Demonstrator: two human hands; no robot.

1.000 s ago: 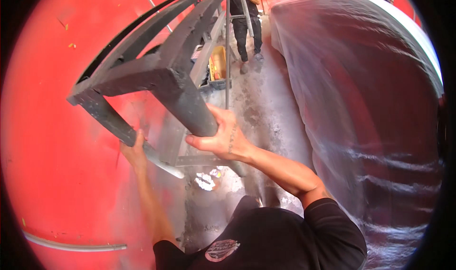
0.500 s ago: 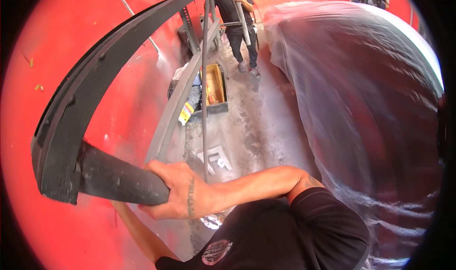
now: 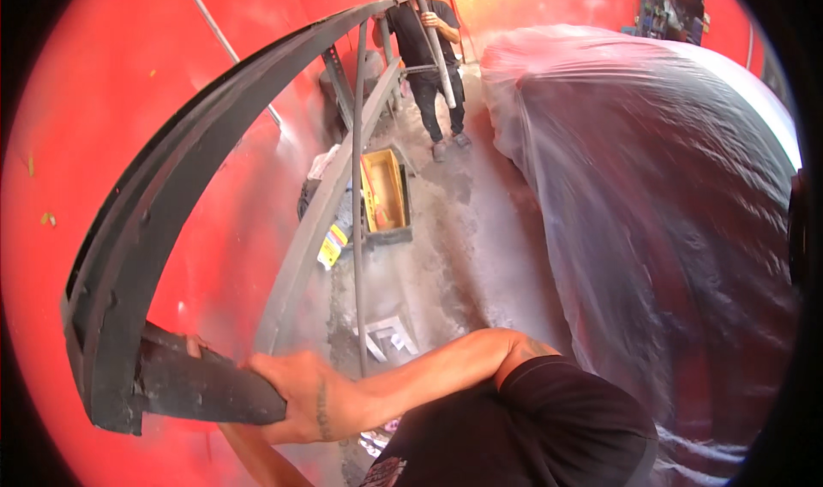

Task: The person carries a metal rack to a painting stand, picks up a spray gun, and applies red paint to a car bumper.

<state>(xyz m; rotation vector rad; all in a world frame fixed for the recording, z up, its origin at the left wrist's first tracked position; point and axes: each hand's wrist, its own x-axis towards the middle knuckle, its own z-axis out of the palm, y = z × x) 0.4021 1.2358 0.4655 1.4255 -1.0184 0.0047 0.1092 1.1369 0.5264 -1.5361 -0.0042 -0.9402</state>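
Note:
A long dark-grey metal frame (image 3: 163,221) stretches from close in front of me toward a person at the far end. My right hand (image 3: 310,397) wraps round the end of its short, thick crosspiece (image 3: 210,386). Behind that crosspiece, fingertips of my left hand (image 3: 195,346) curl over its far edge; the rest of the hand is hidden, and its forearm shows below. The far end is up at the chest of the person (image 3: 422,33) in dark clothes, whose hands are on it. A thin rod (image 3: 357,213) and a lighter grey bar (image 3: 309,225) run along the frame's right side.
A red wall (image 3: 51,298) lies close on the left. On the right, clear plastic sheeting (image 3: 634,187) covers something large and dark. Along the floor are a dark crate with a yellow bin (image 3: 387,197), a yellow packet (image 3: 333,245) and a white angular piece (image 3: 390,337).
The near end of the frame and my right hand are lower in view. My left fingertips now show over the crosspiece. More of the far person has come into view.

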